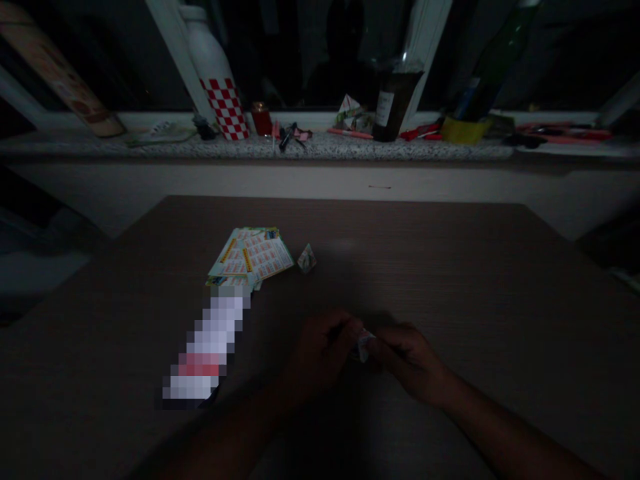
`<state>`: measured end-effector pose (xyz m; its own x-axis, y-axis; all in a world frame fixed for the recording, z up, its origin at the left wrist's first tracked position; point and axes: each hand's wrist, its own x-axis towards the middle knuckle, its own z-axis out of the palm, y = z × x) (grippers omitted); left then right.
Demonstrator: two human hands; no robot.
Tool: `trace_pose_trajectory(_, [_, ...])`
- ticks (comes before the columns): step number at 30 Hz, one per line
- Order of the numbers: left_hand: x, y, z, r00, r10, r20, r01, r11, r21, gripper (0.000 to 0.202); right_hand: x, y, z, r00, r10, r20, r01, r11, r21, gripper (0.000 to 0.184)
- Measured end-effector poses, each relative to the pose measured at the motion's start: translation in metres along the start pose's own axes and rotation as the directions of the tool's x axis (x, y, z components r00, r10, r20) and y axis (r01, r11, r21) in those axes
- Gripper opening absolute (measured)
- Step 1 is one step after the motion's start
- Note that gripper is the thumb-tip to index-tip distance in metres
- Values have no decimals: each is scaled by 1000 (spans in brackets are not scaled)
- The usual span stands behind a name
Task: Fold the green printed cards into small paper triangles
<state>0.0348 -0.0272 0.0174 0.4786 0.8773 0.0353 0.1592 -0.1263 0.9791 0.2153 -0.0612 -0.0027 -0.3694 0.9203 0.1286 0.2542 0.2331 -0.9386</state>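
Between both hands, low over the table [450, 280], is a small folded piece of printed paper [365, 347]. My left hand [323, 347] pinches it from the left with thumb and fingers. From the right, my right hand [413, 360] grips its other side; the dim light hides the finer folds. Beyond my left hand a small folded paper shape [307, 259] stands on the table. A fanned stack of printed paper sheets [265, 257] lies to its left. Nearer me, touching the sheets, is a lit phone [207, 347] with a blurred screen.
Behind the table runs a speckled stone sill [320, 148] under dark windows. On it stand a red-checked white bottle [220, 93], a small red jar [261, 119], a dark plastic cup [395, 100], a green bottle [500, 60] and another folded paper [351, 112].
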Motion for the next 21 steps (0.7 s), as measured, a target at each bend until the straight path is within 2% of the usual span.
trace_pose_trajectory(4, [1, -3, -3, 982, -32, 186, 54, 992, -114, 35, -3, 2, 0, 999, -24, 49, 24, 1000, 17, 43])
trace_pose_trajectory(8, [-1, -3, -3, 965, -3, 264, 12, 999, -32, 39, -4, 2, 1, 994, -65, 87, 57, 995, 86, 43])
trace_pose_trajectory(12, [-2, -2, -1, 980, 48, 195, -64, 995, 80, 40, -3, 2, 2, 997, -7, 72, -2, 993, 118, 45])
trace_pose_trajectory(16, [0, -2, 2, 995, 45, 87, -57, 988, 141, 37, -1, -2, 3, 995, 79, 60, -84, 993, 87, 50])
trace_pose_trajectory(21, [1, -2, 4, 994, 95, 47, -104, 963, 250, 38, 1, -7, 5, 990, 134, 42, -137, 986, 95, 51])
